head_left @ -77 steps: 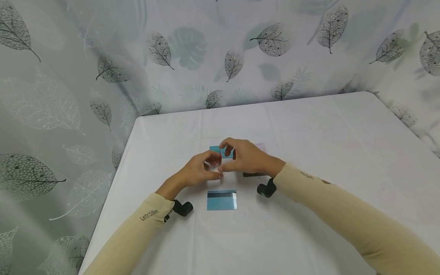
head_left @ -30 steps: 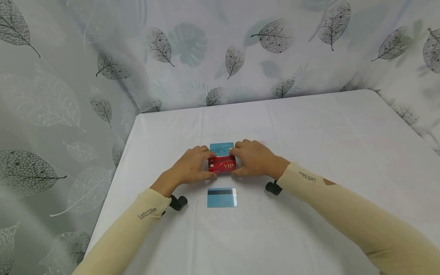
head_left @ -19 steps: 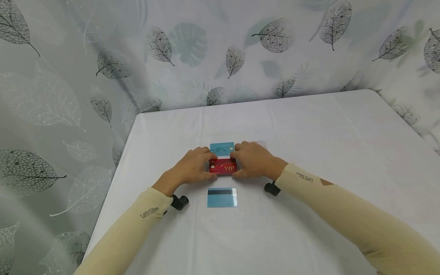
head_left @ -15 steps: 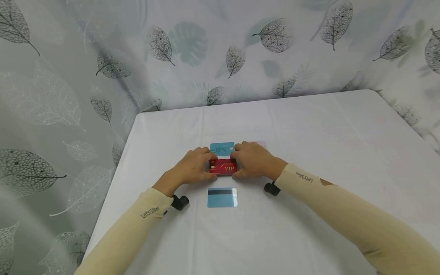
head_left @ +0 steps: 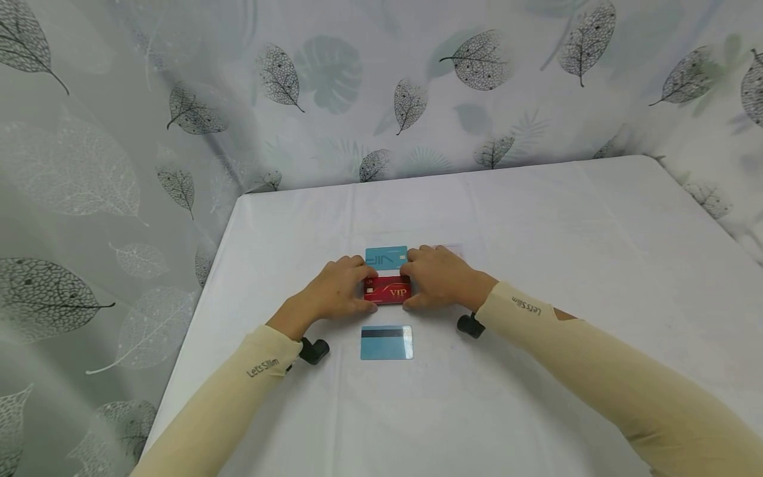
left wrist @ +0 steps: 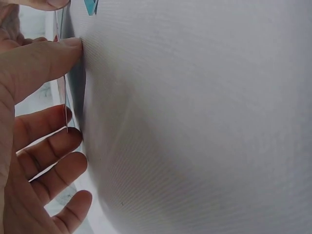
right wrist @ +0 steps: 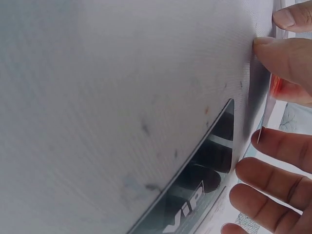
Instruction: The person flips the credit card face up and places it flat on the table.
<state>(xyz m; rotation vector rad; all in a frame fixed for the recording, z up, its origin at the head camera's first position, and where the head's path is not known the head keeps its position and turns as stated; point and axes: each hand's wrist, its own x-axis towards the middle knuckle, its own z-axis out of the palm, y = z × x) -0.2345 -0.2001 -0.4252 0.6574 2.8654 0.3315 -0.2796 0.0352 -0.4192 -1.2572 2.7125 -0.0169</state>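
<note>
A red card printed "VIP" (head_left: pixel 387 290) lies face up between my two hands. My left hand (head_left: pixel 336 288) pinches its left end between thumb and fingers. At the right end, my right hand (head_left: pixel 441 277) grips it the same way. Both wrist views show the card nearly edge-on at the fingertips, close to the white cloth; whether it touches the cloth I cannot tell. Just beyond it is a blue card (head_left: pixel 385 258) with its lettering upside down. Nearer to me lies another blue card (head_left: pixel 386 346), dark stripe upward.
A dark "VIP" card (right wrist: pixel 204 161) lies on the cloth by the right hand in the right wrist view; that hand hides it in the head view. A pale card (head_left: pixel 454 250) pokes out behind the right hand. Leaf-printed curtains (head_left: pixel 334 99) border the white table (head_left: pixel 536 265).
The card stood edge-on between my hands earlier; it has since tipped flat with its red face up. It then came slightly toward me, leaving a gap to the far blue card.
</note>
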